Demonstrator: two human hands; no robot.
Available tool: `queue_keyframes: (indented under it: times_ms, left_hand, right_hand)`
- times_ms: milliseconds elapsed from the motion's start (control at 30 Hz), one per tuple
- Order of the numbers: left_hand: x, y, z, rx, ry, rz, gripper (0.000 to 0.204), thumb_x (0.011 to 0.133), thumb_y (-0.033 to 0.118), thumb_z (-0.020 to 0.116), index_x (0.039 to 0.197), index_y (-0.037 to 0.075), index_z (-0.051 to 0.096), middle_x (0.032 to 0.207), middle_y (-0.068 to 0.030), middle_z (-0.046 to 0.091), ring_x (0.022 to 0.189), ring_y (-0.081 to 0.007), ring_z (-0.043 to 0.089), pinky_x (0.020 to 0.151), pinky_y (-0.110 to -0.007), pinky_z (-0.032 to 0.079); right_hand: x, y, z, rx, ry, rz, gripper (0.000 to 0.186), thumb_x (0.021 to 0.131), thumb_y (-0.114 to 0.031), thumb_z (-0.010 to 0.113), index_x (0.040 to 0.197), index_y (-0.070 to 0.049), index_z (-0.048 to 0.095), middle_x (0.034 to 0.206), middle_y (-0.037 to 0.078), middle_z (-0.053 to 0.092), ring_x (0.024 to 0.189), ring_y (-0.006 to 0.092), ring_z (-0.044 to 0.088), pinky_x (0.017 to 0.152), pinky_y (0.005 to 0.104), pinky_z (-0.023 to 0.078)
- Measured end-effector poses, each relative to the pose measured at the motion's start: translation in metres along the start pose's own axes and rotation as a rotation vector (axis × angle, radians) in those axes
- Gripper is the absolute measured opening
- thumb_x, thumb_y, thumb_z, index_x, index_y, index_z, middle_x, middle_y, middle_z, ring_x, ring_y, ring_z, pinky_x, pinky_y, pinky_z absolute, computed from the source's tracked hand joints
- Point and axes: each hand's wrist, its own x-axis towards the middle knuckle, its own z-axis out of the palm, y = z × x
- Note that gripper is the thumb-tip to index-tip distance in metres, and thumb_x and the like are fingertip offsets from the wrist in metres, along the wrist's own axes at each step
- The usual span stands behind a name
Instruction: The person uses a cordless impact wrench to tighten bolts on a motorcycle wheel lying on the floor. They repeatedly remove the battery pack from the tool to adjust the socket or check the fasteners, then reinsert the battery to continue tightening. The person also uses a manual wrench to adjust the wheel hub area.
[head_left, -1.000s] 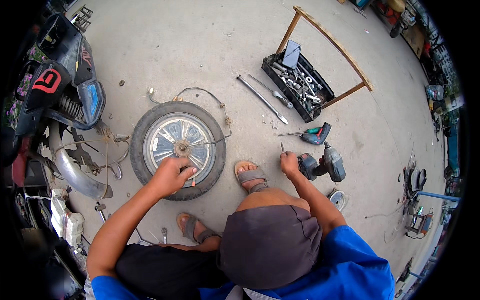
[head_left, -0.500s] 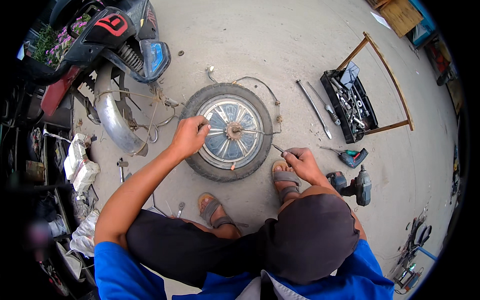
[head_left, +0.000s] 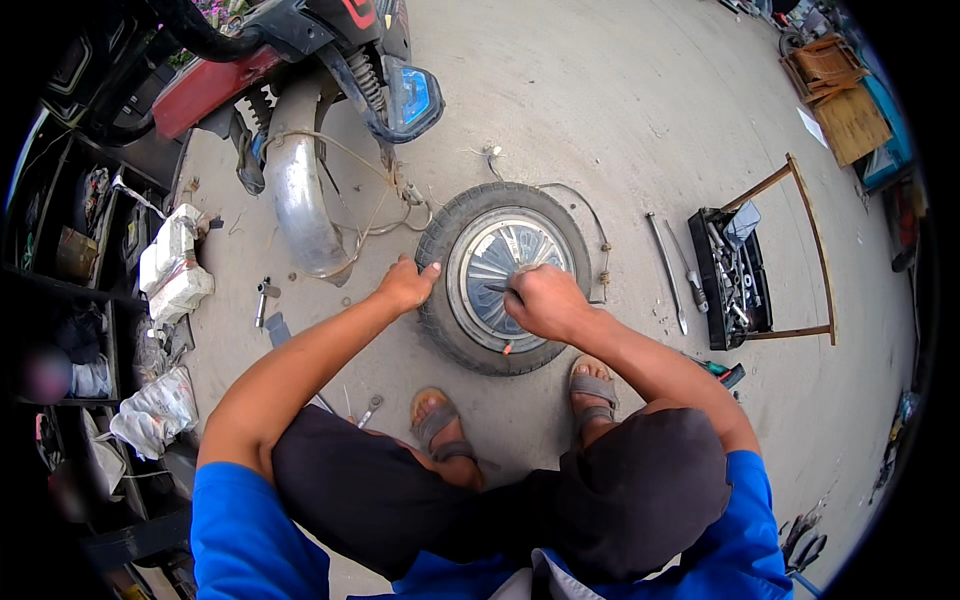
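the left hand [head_left: 405, 287] touches the left edge of the wheel [head_left: 485, 312] (gripping or not, i cannot tell), which lies flat between the hands. the right hand [head_left: 546, 303] is closed around a slim dark tool [head_left: 496, 288] over it, a black toolbox [head_left: 711, 285] farther right.

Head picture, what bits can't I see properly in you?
All in the head view:
Wheel: its middle is mostly hidden by the right hand; its underside faces away.
Thin dark tool: that hand covers most of it.
Motorbike: cut off by the top edge.
Small tools in the black box: too small to tell apart.
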Motion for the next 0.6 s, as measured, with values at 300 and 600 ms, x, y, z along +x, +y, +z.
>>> queue_keyframes:
  times_ms: [300, 600]
  left_hand:
    - [0.008, 0.006, 0.012, -0.056, -0.018, 0.065, 0.071, 0.103, 0.045, 0.045, 0.130, -0.019, 0.032, 0.121, -0.0407, 0.056, 0.118, -0.0478, 0.057, 0.099, -0.046, 0.045]
    - [0.016, 0.018, 0.010, -0.150, -0.005, 0.069, 0.071, 0.102, 0.042, 0.047, 0.132, -0.020, 0.030, 0.124, -0.0427, 0.054, 0.121, -0.0483, 0.056, 0.102, -0.046, 0.044]
  right_hand:
    - [0.037, -0.009, 0.015, -0.132, -0.134, -0.033, 0.022, 0.080, -0.020, 0.061, 0.073, -0.001, 0.069, 0.074, 0.023, 0.067, 0.075, 0.0417, 0.067, 0.072, 0.0516, 0.054]
    - [0.044, -0.015, 0.017, -0.158, -0.155, 0.046, 0.023, 0.077, -0.020, 0.062, 0.070, 0.000, 0.069, 0.072, 0.025, 0.066, 0.073, 0.0422, 0.067, 0.073, 0.0514, 0.054]
